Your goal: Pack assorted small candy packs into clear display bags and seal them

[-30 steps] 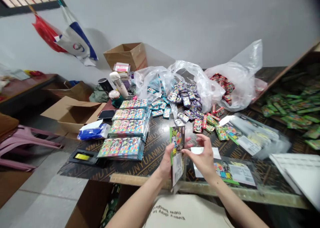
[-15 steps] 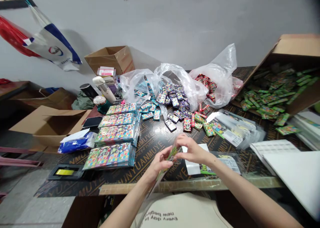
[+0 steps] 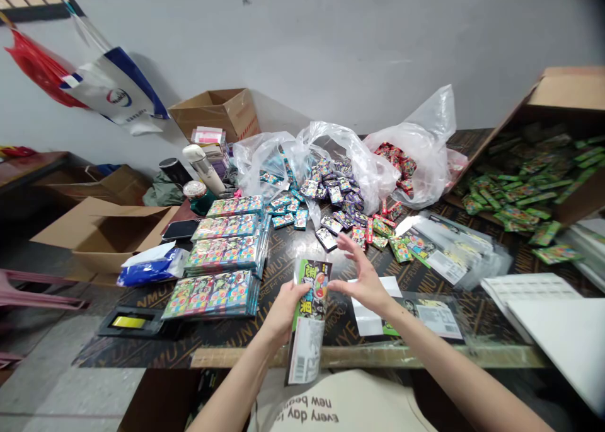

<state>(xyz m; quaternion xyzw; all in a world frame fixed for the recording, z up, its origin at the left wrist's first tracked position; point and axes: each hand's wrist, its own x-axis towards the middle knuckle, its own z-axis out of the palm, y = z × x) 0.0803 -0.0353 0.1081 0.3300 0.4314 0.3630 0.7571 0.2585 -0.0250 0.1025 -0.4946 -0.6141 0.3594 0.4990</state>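
My left hand (image 3: 285, 310) grips a flat plastic packaging bag (image 3: 308, 347) by its left edge, thumb across the front. The bag has a green and black printed top and a pale barcode panel, and it stands upright over the table's front edge. To its right, my right hand (image 3: 366, 286) is raised with thumb and fingers spread, its thumb tip close to the bag's edge. Beyond that hand lie loose small candy boxes: purple ones (image 3: 327, 239), green ones (image 3: 401, 249) and red ones. Another printed bag (image 3: 437, 318) and white paper (image 3: 368, 315) lie beneath my right forearm.
Stacked filled packs (image 3: 212, 293) stand left of my hands. Clear plastic bags (image 3: 428, 167) of boxes line the wall. A tipped carton (image 3: 567, 88) spills green boxes at right, near a pile of flat bags (image 3: 466, 252). An open carton (image 3: 101, 246) sits far left.
The bag has turned from edge-on to show its printed front. My right hand has let go of its top and opened, moving slightly right. The view has shifted a little.
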